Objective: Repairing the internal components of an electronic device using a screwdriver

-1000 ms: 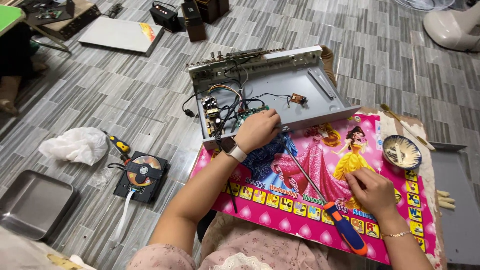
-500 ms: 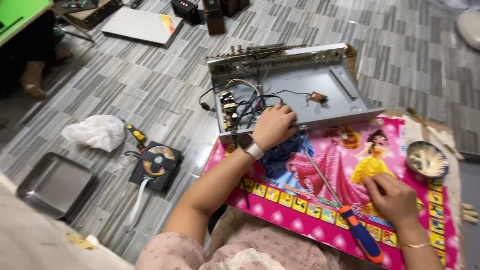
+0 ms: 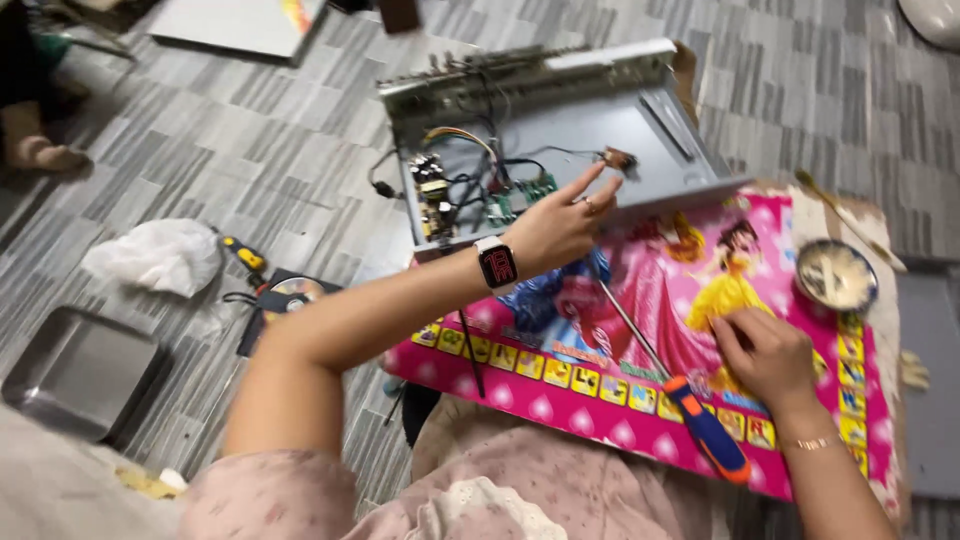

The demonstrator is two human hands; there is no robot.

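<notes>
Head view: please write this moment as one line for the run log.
left hand: fingers spread over open metal chassis, holding nothing | right hand: flat on pink mat | screwdriver: lying on mat

I can't see the pink mat's near corner: right hand covers it. Left hand hides the open chassis's front rim. Circuit boards inside it motion-blurred, parts unreadable. Grey panel beyond the chassis cut by top edge.

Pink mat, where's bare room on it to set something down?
Bare pink mat lies along its near edge, left of the screwdriver, and between the hands. Crowded by the right hand and bowl.
</notes>
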